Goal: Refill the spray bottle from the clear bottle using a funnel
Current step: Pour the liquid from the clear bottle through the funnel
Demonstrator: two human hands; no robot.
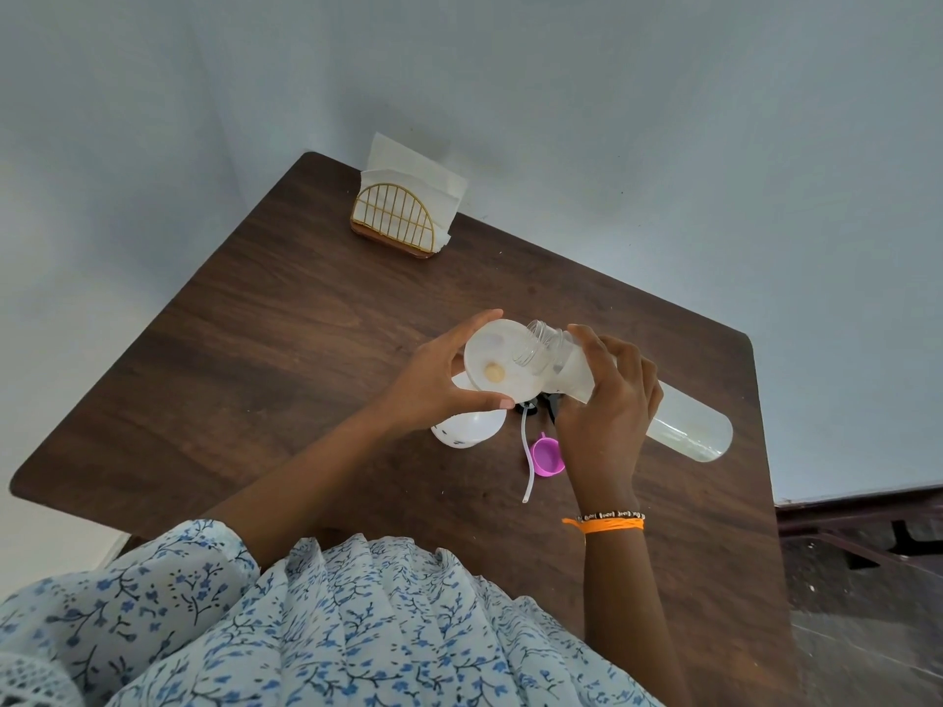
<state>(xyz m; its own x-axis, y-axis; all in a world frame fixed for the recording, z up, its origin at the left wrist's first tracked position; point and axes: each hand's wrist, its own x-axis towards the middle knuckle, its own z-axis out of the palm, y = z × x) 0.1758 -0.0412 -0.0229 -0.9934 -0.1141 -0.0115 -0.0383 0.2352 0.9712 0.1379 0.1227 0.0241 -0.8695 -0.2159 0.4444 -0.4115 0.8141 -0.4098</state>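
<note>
pink cap [548, 455] and the sprayer's dip tube [526, 459] lying loose on the table [255, 349] nearest me | my left hand [439, 385] gripping the funnel [502, 364] on top of the white spray bottle [467, 426] | my right hand [610, 400] wrapped round the clear bottle [684, 426], tipped left, mouth over the funnel | napkin holder [395, 222] at the far edge
</note>
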